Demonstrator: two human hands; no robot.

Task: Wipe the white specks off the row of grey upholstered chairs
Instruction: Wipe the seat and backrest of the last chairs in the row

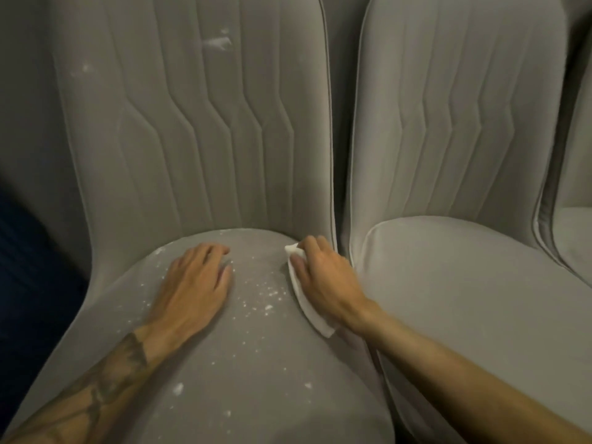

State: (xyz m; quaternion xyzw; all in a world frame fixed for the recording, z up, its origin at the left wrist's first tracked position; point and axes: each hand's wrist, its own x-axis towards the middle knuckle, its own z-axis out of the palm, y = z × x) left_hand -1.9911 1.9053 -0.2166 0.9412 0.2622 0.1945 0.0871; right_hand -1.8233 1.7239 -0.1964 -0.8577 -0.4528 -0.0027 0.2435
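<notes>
Specks (262, 299) of white all over the seat of the left chair (256, 379), thickest in the middle between the two hands, with a few bigger bits nearer the front edge. There's also a white smudge (217, 43) high on its backrest. The left hand (195, 283) lies flat on the seat, fingers (221, 251) released and holding nothing. The right hand (323, 280) is at the seat's right edge, fingers bent over a folded white cloth (307, 309), grasping it and pressing it onto the fabric. The next chair (464, 283) sits just beside it and looks pretty clean. A third chair (573, 232) peeks in at far right.
</notes>
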